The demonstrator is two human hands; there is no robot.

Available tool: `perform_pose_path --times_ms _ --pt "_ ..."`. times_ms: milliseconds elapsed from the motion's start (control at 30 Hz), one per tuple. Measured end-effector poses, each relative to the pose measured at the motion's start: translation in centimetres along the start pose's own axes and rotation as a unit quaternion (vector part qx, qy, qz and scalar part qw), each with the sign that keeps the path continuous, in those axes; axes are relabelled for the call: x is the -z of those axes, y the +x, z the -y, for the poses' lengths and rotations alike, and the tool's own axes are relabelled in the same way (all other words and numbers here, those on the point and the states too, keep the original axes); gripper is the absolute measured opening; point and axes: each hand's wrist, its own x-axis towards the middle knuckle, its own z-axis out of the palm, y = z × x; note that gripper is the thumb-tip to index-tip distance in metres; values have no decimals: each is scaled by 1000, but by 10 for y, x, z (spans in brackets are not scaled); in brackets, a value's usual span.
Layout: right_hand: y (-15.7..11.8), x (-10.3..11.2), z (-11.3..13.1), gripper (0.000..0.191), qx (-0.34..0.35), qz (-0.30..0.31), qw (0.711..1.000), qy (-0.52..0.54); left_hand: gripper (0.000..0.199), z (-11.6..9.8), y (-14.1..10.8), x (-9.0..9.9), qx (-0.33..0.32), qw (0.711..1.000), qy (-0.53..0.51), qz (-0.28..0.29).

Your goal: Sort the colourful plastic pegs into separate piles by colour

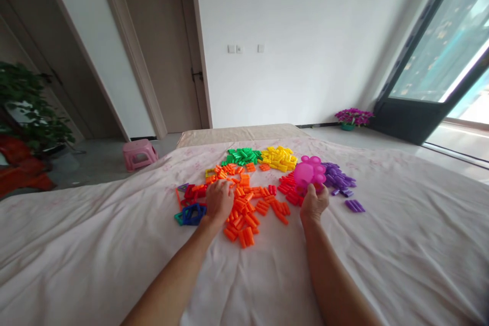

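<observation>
My right hand (315, 202) grips a pink paw-shaped piece (308, 170) by its lower edge, held over the red pieces (287, 187) and beside the purple pile (338, 178). My left hand (220, 199) is over the left side of the orange pieces (242, 214), next to some red frames (194, 192); its fingertips are hidden behind the hand, so any small piece in them cannot be made out. Blue frames (193, 214) lie just left of that wrist. Green pieces (244, 156) and yellow pieces (278, 158) are heaped farther back.
A wrinkled pale cloth (114, 249) covers the broad surface. Beyond its left edge stands a pink stool (139, 155). Purple flowers in a green pot (353, 117) are on the floor at the back right. A leafy plant (30, 107) is at the far left.
</observation>
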Motion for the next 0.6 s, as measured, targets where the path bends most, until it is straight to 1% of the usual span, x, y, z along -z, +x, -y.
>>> perform_pose_path --times_ms 67,167,233,267,333,433,533,600 --pt "0 -1 0 22 -1 7 1000 -1 38 30 13 7 55 998 30 15" --pt "-2 -4 -1 22 -7 13 1000 -1 31 72 34 13 121 987 68 80" --pt "-2 -5 -2 24 -9 18 1000 1 27 91 46 14 138 979 80 130" --pt "-2 -5 -3 24 -9 18 1000 0 26 96 52 14 140 975 85 152" --pt "-3 -5 -4 25 -5 14 1000 -3 25 101 62 14 135 968 95 188" --pt "-2 -4 -4 26 1 9 1000 -7 29 98 71 14 115 962 110 220" --pt "-1 -2 -3 27 -7 3 1000 -4 37 94 72 13 87 964 109 229" --pt "-1 -1 -2 27 -12 -2 1000 0 34 93 68 13 73 969 97 217"
